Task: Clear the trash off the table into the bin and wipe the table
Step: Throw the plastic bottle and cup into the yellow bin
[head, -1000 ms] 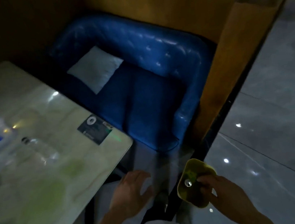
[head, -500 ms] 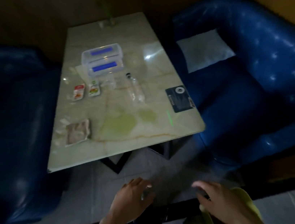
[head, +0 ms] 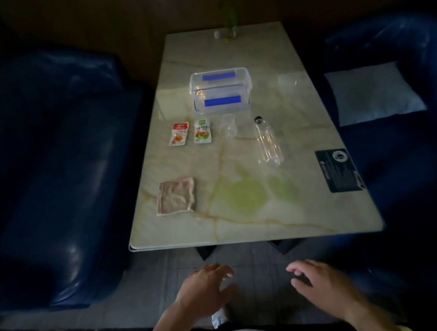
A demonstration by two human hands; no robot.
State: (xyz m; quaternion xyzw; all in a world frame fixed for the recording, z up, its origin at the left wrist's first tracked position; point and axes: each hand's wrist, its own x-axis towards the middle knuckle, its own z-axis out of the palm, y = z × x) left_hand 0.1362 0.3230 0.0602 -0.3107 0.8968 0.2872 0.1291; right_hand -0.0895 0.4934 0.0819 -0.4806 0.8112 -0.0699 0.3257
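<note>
A pale marble table (head: 248, 225) stands ahead of me. On it lie a clear plastic bottle (head: 268, 141) on its side, a clear cup (head: 228, 125), a red sauce packet (head: 178, 134), a green sauce packet (head: 202, 131) and a brownish folded cloth (head: 176, 197). A yellow-green spill (head: 246, 193) stains the near part. A clear box (head: 221, 91) with blue labels sits mid-table. My left hand (head: 204, 289) and my right hand (head: 322, 284) hover below the table's near edge, fingers apart, holding nothing.
Blue sofas flank the table, one on the left (head: 44, 175) and one on the right (head: 411, 110) with a pale cushion (head: 373, 93). A dark card (head: 339, 169) lies at the table's right edge. A small vase (head: 230, 30) stands at the far end.
My view has swung from the right sofa to face the table squarely. The yellow cloth that my right hand held has dropped out of that hand, which is now spread.
</note>
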